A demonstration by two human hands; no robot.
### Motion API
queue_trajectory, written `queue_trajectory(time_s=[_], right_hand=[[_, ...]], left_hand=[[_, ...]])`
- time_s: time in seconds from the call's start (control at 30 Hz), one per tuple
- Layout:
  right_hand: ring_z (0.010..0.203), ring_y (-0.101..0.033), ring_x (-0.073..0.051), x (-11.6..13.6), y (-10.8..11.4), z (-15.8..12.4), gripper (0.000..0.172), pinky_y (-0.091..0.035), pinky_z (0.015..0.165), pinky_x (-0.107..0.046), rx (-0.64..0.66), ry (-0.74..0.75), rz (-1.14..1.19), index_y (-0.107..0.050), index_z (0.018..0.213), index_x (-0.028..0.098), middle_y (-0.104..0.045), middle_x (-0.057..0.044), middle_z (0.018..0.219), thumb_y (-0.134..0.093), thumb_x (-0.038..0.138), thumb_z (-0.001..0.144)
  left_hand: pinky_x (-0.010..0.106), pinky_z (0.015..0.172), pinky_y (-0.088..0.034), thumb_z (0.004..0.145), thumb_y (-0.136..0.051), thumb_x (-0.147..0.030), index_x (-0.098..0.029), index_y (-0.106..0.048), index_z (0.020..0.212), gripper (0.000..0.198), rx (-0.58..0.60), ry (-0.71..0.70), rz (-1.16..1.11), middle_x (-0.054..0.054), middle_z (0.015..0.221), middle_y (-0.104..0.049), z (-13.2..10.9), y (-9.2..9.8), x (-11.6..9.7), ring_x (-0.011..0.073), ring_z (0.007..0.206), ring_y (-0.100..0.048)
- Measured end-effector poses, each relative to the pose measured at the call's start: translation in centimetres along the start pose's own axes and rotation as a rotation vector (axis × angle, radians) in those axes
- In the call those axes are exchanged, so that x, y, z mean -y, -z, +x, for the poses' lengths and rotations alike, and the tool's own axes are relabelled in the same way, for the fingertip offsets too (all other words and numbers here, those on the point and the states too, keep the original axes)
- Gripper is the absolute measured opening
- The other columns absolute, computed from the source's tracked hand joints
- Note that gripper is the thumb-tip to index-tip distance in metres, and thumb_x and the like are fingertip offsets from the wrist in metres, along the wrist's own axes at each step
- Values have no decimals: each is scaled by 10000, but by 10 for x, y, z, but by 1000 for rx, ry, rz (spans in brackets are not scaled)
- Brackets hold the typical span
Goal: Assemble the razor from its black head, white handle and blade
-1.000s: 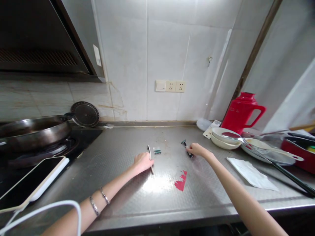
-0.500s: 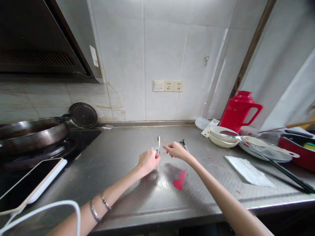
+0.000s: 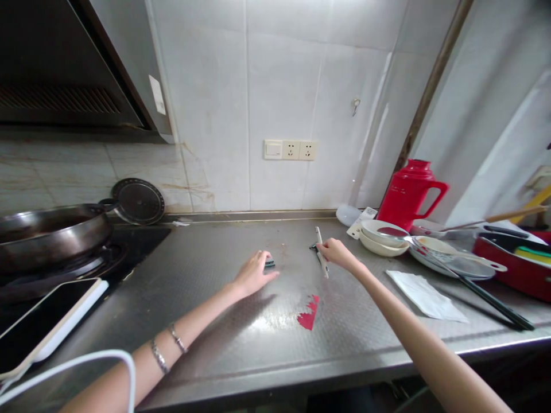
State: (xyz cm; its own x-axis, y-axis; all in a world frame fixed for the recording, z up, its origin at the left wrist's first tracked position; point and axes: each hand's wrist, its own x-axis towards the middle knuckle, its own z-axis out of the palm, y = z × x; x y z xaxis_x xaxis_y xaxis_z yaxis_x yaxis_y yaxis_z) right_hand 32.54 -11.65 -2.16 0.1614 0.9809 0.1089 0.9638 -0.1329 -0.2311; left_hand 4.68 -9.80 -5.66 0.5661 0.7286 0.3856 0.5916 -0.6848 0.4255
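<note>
Probably steel counter (image 3: pixel 193 258), tiled wall (image 3: pixel 206 103)

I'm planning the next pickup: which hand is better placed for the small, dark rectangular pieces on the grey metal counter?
Probably left: the left hand is open, close beside the pieces, with nothing visibly held. The right hand is farther away, holding a slim white stick.

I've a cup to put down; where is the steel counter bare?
Free: between the black glass hob and the left hand, and between the jagged red scrap and the steel counter front edge. Crowded: the right end, with stacked pale bowls, a red plastic flask and flat white tissue.
</note>
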Motion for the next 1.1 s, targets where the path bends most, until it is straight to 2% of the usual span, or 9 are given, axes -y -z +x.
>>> queue_trajectory(time_s=[0.1, 0.2, 0.4, 0.7, 0.9, 0.97, 1.03, 1.1], right_hand=[[733, -645, -193, -36, -2, 11, 469, -387, 602, -223, 77, -32, -135, -700, 747, 90, -692, -165, 778, -334, 349, 888], [833, -647, -230, -54, -13, 16, 417, -409, 638, -238, 136, -46, -180, -705, 828, 87, -685, -195, 895, -387, 352, 873], [906, -636, -278, -59, -30, 22, 453, -444, 689, -294, 211, -71, -244, -684, 961, 72, -658, -225, 989, -347, 364, 879], [913, -634, -280, -58, -29, 25, 462, -451, 689, -301, 229, -62, -273, -679, 978, 81, -656, -218, 991, -348, 386, 876], [890, -633, -267, -48, -11, 19, 511, -435, 660, -297, 132, -59, -286, -687, 918, 127, -661, -189, 970, -294, 451, 885], [841, -634, -237, -35, -1, 15, 432, -420, 638, -272, 71, 11, -255, -681, 894, 165, -673, -139, 906, -355, 447, 863], [803, -623, -203, -18, 7, 10, 322, -408, 634, -250, 56, 142, -179, -658, 932, 205, -670, -80, 874, -461, 431, 814], [814, -605, -184, 3, 10, 4, 361, -408, 660, -240, 90, 316, -80, -617, 1034, 223, -654, -52, 930, -564, 433, 745]], left_hand=[[376, 934, -387, 686, -641, -417, -165, -461, 1126, 537, 13, 48, -78, 120, 1147, -543, 8, -1, 32, 241, 1084, -505], [391, 961, -372, 640, -676, -405, -140, -442, 1177, 643, 37, 103, -121, 155, 1210, -522, 13, -8, 52, 264, 1115, -498], [397, 1002, -340, 660, -645, -382, -120, -393, 1258, 700, 24, 141, -87, 185, 1295, -470, 17, -20, 54, 288, 1185, -456], [377, 961, -378, 691, -594, -244, -119, -398, 1238, 594, 53, 118, -61, 167, 1199, -549, 24, -29, 52, 254, 1106, -521], [376, 939, -390, 682, -609, -241, -147, -420, 1213, 572, 23, 120, -101, 131, 1124, -583, 23, -29, 52, 238, 1041, -550], [379, 930, -396, 674, -617, -239, -150, -426, 1204, 571, 0, 109, -122, 124, 1108, -587, 23, -29, 48, 235, 1029, -554], [382, 925, -398, 670, -624, -243, -151, -430, 1199, 571, -14, 83, -144, 119, 1100, -588, 23, -28, 42, 234, 1027, -553], [379, 930, -393, 669, -631, -254, -159, -430, 1201, 577, -17, 41, -166, 110, 1102, -585, 24, -26, 33, 231, 1033, -548]])
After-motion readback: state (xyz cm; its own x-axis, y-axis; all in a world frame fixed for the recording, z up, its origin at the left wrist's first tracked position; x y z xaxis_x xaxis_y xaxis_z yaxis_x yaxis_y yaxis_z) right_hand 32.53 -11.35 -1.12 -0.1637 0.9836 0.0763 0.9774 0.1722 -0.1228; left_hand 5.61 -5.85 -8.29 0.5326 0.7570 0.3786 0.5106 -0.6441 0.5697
